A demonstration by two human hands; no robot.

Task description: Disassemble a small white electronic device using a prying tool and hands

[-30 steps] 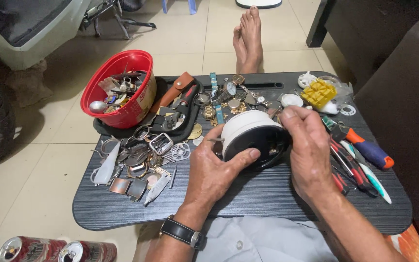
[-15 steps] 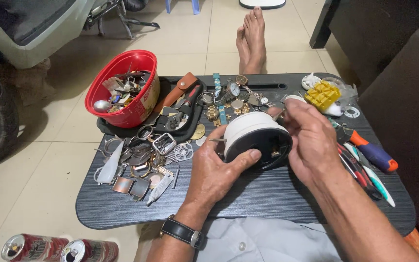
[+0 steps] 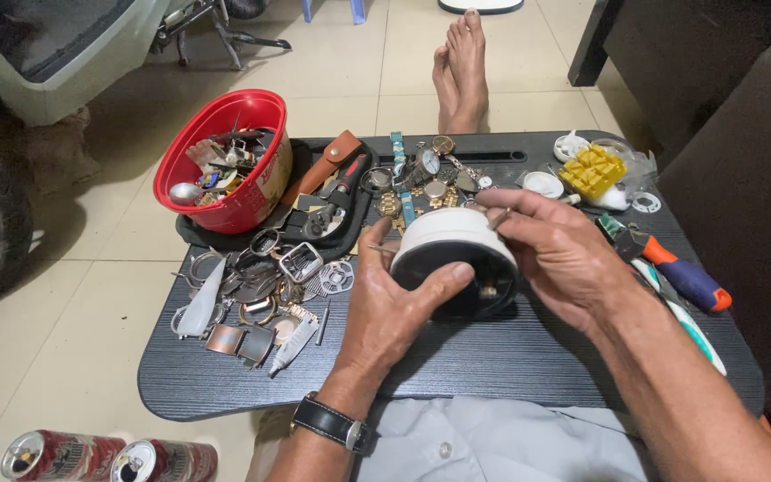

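The left hand [image 3: 385,308] grips a white round case [image 3: 452,259] over the tray [image 3: 510,353], while the right hand [image 3: 555,254] pinches what may be a pin [image 3: 500,217].

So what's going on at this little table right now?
A person sitting at a low black table grips a round white case in the left hand, dark open side facing them. The right hand pinches a thin tool at its rim. Watch parts and a red bowl lie alongside.
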